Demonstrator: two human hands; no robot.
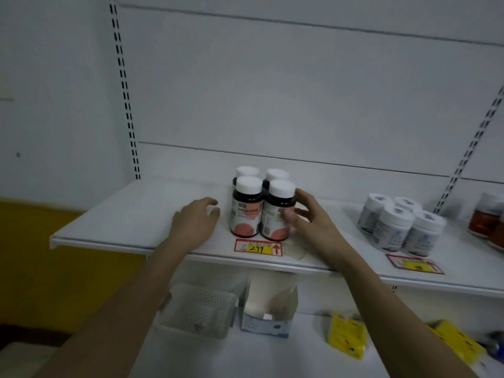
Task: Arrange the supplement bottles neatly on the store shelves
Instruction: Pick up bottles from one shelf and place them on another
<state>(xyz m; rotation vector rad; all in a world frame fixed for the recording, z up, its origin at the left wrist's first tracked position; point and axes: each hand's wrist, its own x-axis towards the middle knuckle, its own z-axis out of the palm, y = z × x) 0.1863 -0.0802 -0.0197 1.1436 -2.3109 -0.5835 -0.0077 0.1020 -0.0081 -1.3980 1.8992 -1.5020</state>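
Hands first, from the head view: the right hand (pixel 308 219) was against the front right dark bottle (pixel 276 211), thumb on its label and fingers curved round its right side, gripping it lightly; the left hand (pixel 197 221) lay just left of the cluster, fingers loosely bent, holding nothing and not quite touching the front left dark bottle (pixel 246 207). Four white-capped dark bottles stood upright in a tight two-by-two block on the upper shelf (pixel 131 214), just behind a red and yellow price tag (pixel 257 247). Further right sat a group of white bottles (pixel 399 225), well apart. Judging by this, the step in hand was squaring up the dark block; the next move probably called for turning the right front label forward without knocking its neighbours
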